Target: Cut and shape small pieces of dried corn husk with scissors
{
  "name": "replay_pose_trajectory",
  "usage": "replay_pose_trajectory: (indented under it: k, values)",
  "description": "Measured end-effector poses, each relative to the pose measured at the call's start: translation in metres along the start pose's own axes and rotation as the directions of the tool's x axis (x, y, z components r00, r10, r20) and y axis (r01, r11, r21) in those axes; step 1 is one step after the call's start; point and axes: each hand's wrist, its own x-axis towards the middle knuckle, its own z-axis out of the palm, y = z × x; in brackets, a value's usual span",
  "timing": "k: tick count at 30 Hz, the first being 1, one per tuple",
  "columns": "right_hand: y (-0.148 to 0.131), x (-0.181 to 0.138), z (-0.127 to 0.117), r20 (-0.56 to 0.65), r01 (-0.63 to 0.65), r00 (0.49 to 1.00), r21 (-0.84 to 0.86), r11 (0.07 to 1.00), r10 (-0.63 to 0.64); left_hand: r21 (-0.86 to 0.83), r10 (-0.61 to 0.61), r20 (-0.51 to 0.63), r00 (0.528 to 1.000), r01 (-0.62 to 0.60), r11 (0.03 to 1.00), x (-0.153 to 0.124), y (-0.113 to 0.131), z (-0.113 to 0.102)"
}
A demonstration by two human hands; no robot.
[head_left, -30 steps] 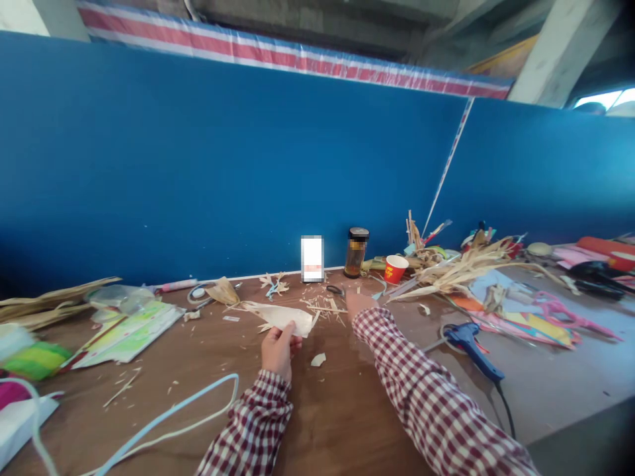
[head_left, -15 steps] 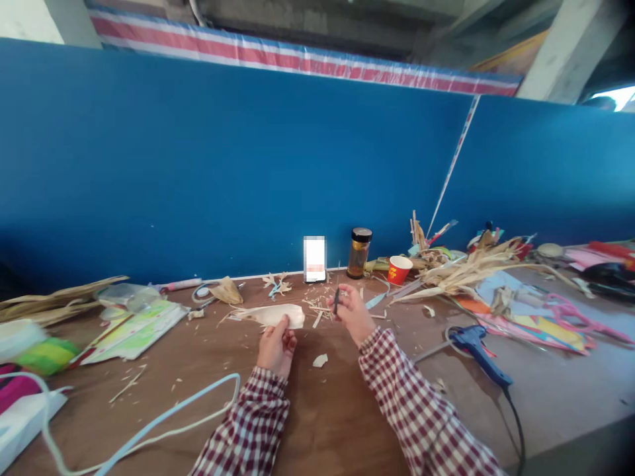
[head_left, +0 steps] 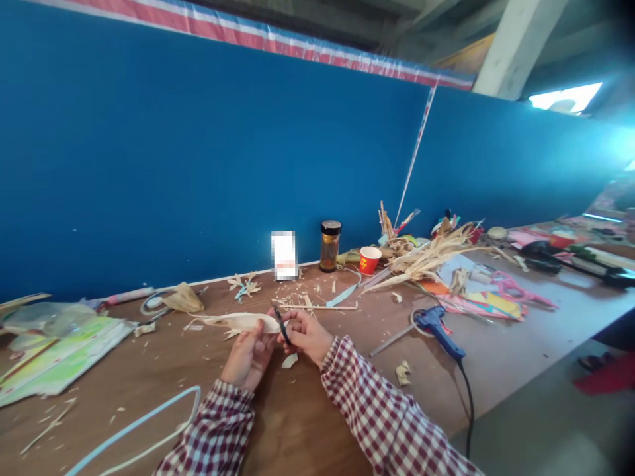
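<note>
Gripping a pale husk [head_left: 243, 322], the left hand [head_left: 247, 354] is hovering left of the glue gun [head_left: 436, 324]. Right hand [head_left: 307, 336] is pinching black scissors [head_left: 282, 325]; red cup [head_left: 369, 260] writing illegible.

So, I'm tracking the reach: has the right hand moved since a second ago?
Yes. The right hand has pulled back from near the jar toward the person, beside the left hand, holding scissors.
</note>
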Motion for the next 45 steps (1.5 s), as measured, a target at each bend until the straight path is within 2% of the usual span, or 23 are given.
replay_pose_trajectory:
  k: [6,10,15,17,20,21,23,26,31,38,42,45]
  values:
    - [0.0,0.002,-0.002,-0.058,0.125,0.989,-0.188,0.974,-0.138,-0.031,-0.063,0.013,0.998,0.063,0.998,0.001,-0.005,-0.002]
    - [-0.001,0.004,-0.01,-0.063,0.185,0.975,-0.305,0.934,-0.213,-0.025,-0.067,-0.037,0.997,0.066,0.997,0.003,-0.006,-0.004]
    - [0.0,0.005,-0.016,-0.084,0.152,0.977,-0.369,0.917,-0.195,0.04,-0.039,-0.063,0.997,0.041,0.998,0.003,-0.006,-0.004]
    - [0.001,0.005,-0.016,-0.084,0.154,0.974,-0.442,0.884,-0.212,0.044,-0.03,-0.07,0.997,0.033,0.999,0.002,-0.006,-0.003]
    - [0.002,0.004,-0.014,-0.082,0.202,0.949,-0.583,0.787,-0.305,0.036,-0.032,-0.09,0.995,0.035,0.999,0.001,-0.006,0.0]
    - [0.002,0.004,-0.014,-0.087,0.21,0.941,-0.607,0.766,-0.327,0.033,-0.03,-0.108,0.994,0.034,0.999,0.001,-0.006,0.0]
    - [0.002,0.003,-0.013,-0.107,0.203,0.935,-0.62,0.758,-0.338,0.033,-0.003,-0.213,0.977,0.011,0.999,0.001,-0.007,0.001]
    - [0.002,0.001,-0.011,-0.143,0.184,0.918,-0.671,0.718,-0.37,0.023,0.037,-0.281,0.959,-0.031,0.999,0.002,-0.005,0.001]
    - [0.003,-0.004,-0.006,-0.053,0.226,0.913,-0.758,0.612,-0.404,0.055,0.068,-0.369,0.927,-0.051,0.997,0.003,0.003,0.0]
    - [0.004,-0.005,0.006,-0.042,0.211,0.953,-0.614,0.76,-0.299,0.067,0.104,-0.472,0.875,-0.082,0.994,0.002,0.014,0.0]
    - [0.007,-0.006,0.013,-0.046,0.155,0.977,-0.506,0.848,-0.206,0.048,0.096,-0.47,0.877,-0.084,0.995,-0.001,0.015,0.004]
    - [0.008,-0.005,0.015,-0.105,0.138,0.976,-0.365,0.921,-0.188,0.083,0.107,-0.463,0.88,-0.077,0.994,-0.003,0.01,0.009]
